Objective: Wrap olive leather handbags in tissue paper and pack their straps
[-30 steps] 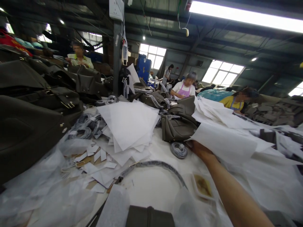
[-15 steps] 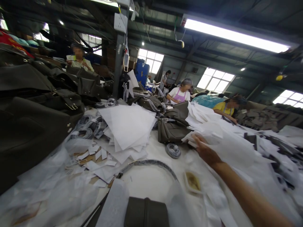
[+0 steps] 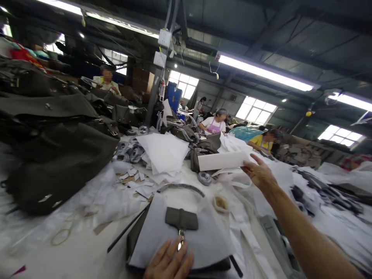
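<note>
Toward the near edge of the table (image 3: 101, 257), my left hand (image 3: 171, 260) rests on a thin, matt sheet (image 3: 210, 242), paper or cloth, I cannot tell which, over the handbag (image 3: 133, 240). Its flap (image 3: 173, 217) looks like smooth, matt leather, its clasp (image 3: 180, 245) glossy metal; its handle (image 3: 186, 186) seems covered in shiny plastic. My right hand (image 3: 258, 173) pinches smooth, matt white paper (image 3: 221, 161). Toward the table's left edge, dark bags (image 3: 66, 159) of matt, leathery material carry shiny metal fittings (image 3: 45, 198), beside crumpled, translucent film (image 3: 95, 193).
</note>
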Tool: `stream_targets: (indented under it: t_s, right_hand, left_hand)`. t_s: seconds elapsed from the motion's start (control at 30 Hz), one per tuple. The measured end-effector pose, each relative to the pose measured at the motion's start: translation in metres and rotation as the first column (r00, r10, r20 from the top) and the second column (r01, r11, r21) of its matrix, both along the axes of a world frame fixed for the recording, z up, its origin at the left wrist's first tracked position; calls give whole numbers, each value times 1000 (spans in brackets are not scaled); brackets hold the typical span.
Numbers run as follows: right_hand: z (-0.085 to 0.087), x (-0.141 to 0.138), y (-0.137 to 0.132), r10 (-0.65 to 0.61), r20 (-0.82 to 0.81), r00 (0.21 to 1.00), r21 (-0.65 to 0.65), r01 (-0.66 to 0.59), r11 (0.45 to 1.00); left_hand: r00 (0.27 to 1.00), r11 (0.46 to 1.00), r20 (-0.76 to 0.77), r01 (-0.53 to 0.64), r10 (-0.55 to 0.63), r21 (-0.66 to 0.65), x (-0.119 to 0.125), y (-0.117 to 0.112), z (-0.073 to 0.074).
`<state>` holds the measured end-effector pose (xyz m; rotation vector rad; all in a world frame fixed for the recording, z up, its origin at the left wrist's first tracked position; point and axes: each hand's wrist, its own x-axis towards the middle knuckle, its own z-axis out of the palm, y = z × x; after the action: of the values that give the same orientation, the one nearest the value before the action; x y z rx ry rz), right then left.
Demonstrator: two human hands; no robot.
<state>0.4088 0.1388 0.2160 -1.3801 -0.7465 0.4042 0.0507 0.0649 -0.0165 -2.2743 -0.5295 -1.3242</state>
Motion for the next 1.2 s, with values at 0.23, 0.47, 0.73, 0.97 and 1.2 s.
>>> stream_targets:
  t_s: [0.23, 0.47, 0.73, 0.97, 1.2]
  right_hand:
    - [-101, -98, -99, 519, 0, 855, -250, -502, 828]
    - [-98, -119, -142, 777, 617, 127, -750, -204, 629]
    - [-95, -162, -148, 837, 541, 83, -823, -152, 547]
    - [-78, -134, -116, 850, 389, 357, -746, -418, 517]
    - [-90, -154, -121, 858, 420, 295, -687, -514, 513]
  left_hand:
    - [990, 967, -116, 48, -79, -250, -9, -19, 14]
    - [983, 907, -118, 81, -142, -414, -8, -24, 17]
    - [982, 903, -112, 92, -152, -420, -8, -24, 17]
    - [977, 931, -145, 96, -156, -352, -16, -22, 21]
    - [954, 919, -206, 130, -219, -373, -31, -24, 22]
